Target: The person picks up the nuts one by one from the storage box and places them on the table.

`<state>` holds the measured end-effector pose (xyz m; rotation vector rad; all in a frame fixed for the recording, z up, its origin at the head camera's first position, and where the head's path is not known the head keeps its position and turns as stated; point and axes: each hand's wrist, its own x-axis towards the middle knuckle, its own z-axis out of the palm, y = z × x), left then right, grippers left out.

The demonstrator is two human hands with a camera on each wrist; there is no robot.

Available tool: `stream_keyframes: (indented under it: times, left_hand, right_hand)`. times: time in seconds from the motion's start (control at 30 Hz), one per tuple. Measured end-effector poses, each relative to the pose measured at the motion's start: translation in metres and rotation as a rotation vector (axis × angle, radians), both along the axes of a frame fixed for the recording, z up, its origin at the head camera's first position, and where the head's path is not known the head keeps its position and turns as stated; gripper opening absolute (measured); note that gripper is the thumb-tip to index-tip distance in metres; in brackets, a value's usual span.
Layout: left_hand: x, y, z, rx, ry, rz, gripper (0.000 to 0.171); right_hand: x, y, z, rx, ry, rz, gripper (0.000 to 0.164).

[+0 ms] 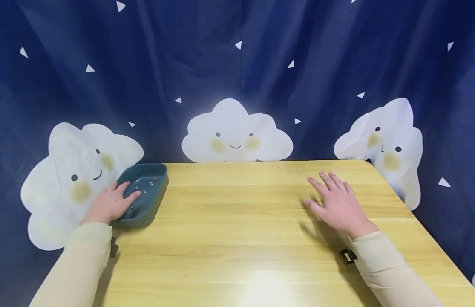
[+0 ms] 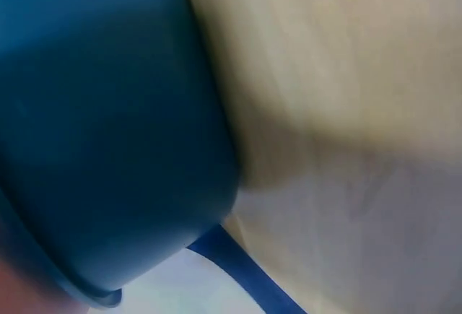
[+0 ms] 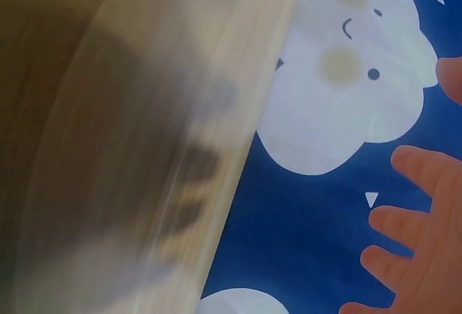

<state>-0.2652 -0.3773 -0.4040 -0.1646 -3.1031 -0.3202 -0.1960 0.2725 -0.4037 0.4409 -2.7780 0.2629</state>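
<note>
Head view: dark blue tray (image 1: 149, 202) at the left end of the counter (image 1: 237, 221), a few small shiny beads (image 1: 151, 183) scattered on its floor. Left hand (image 1: 111, 204) reaches over the near-left rim, thumb and forefinger parted above the inside; no bead between them that I can make out, and whether the palm rests on the rim I cannot tell. Right hand (image 1: 342, 211) well apart at the far right, fingers spread, nothing in it, shadow falling on the bare wood. Patterned curtain (image 1: 260, 64) behind. Left wrist view: blurred; the tray's outer wall fills the left side, a little flesh by its rim; fingers out of sight. One corner seems very near the counter's edge, possibly past it. Right wrist view: digits fanned, nothing in the grasp, cloud-printed curtain beyond. Risks, as I judge them: weight pressed on that left rim could tip the tray or push it off the edge, spilling the beads; smooth and tiny, they could also skid from a clumsy fingertip. The right hand is too far off to steady anything.
</note>
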Motion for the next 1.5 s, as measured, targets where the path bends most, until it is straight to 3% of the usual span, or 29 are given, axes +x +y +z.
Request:
stream_keyframes:
  times: [0.43,0.73,0.87,1.23,1.5]
  left_hand:
    - [0.0,-0.01,-0.013,-0.001,0.016,0.006,0.086]
    - [0.004,-0.001,-0.011,0.017,-0.032,-0.03,0.09]
    - [0.006,0.004,-0.01,0.019,-0.021,-0.054,0.089]
    - [0.013,0.026,-0.01,0.012,0.005,-0.148,0.083]
    - [0.018,0.046,-0.012,0.0,0.069,-0.301,0.072]
  right_hand:
    - [0.0,-0.001,0.001,-0.037,-0.022,0.004,0.069]
    - [0.001,0.002,0.0,-0.036,-0.018,0.004,0.069]
    - [0.0,0.002,0.0,-0.034,-0.019,0.005,0.07]
    - [0.0,0.001,0.001,-0.022,-0.021,0.014,0.069]
    - [0.002,0.002,0.002,-0.015,-0.035,0.025,0.07]
